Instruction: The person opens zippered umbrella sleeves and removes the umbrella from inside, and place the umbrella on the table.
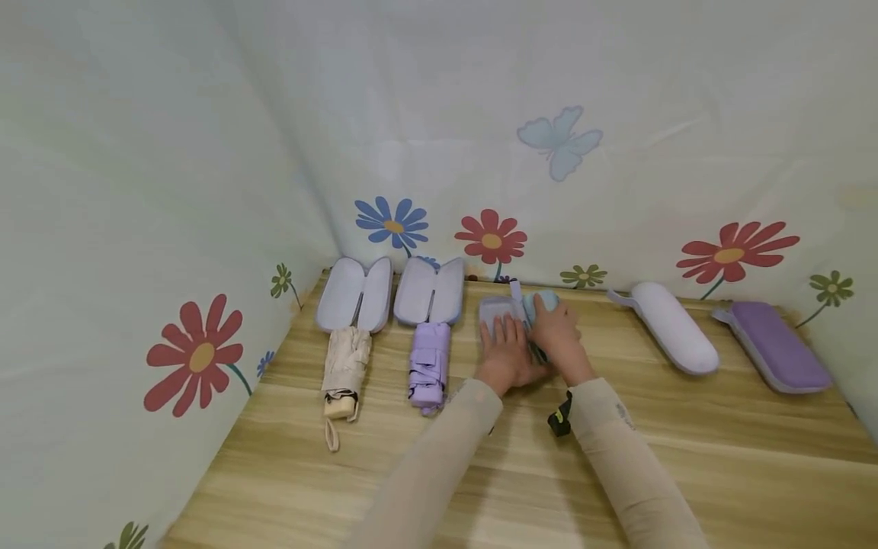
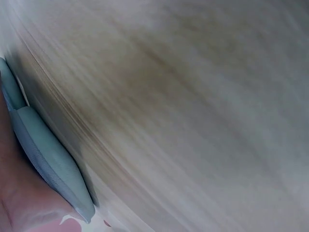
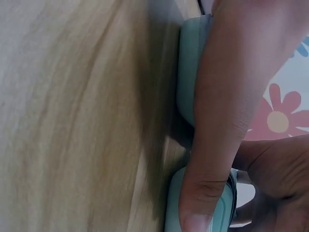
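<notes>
In the head view, a teal hard case (image 1: 540, 300) lies unfolded near the wall, with the grey lining of its left half (image 1: 495, 306) showing. My left hand (image 1: 506, 352) rests spread on that lining, its fingers fairly straight. My right hand (image 1: 559, 335) grips the right half, fingers over its top. The right wrist view shows the right thumb (image 3: 207, 159) pressed along a rounded teal end (image 3: 174, 205), with another teal half (image 3: 188, 72) beside it. In the left wrist view the teal shell (image 2: 53, 150) lies along the left hand (image 2: 24, 193). My palms hide the case's near end.
Left of my hands lie two unfolded cases (image 1: 343, 290), (image 1: 414, 290) with a beige folding umbrella (image 1: 346, 362) and a lilac folding umbrella (image 1: 428, 362) before them. A white closed case (image 1: 675, 328) and a purple closed case (image 1: 778, 343) lie right. Flowered cloth walls (image 1: 638, 191) enclose the wooden table (image 1: 295, 473).
</notes>
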Tool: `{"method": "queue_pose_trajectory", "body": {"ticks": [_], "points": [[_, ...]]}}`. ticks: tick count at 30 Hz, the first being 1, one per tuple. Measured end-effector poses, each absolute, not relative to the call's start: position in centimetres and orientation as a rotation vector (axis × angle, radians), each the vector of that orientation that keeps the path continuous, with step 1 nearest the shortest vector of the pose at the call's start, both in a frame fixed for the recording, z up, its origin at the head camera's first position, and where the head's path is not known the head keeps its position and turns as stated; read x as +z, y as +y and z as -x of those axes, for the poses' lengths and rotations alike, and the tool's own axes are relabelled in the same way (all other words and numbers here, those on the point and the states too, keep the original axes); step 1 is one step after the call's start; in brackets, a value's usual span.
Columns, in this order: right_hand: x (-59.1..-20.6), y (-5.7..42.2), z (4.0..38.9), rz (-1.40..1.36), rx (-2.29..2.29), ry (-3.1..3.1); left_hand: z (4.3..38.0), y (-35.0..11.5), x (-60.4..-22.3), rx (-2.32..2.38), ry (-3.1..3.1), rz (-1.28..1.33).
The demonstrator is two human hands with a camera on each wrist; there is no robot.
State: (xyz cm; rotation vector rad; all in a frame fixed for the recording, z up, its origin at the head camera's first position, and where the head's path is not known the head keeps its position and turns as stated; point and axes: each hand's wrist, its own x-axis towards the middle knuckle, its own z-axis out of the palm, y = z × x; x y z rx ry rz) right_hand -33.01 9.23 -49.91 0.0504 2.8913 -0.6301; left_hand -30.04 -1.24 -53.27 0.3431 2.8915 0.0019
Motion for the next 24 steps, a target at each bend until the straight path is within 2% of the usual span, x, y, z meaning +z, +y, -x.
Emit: {"method": "queue_pose_trajectory", "body": {"ticks": [12,19,24], "points": [[-50.63,8.9,32.59,0.083,-0.553,2.973,30.32,-1.42,-53.61,-0.012,2.868,-0.324],[-50.44,8.74,32.34,0.189,-0.347,3.079,30.24,-1.32,-53.81,-0.044,2.884,-0.329],[-50.1,9.31,32.69,0.152,-0.462,3.01,30.01,-1.14,-53.79,-0.021,2.9,-0.337]]}}
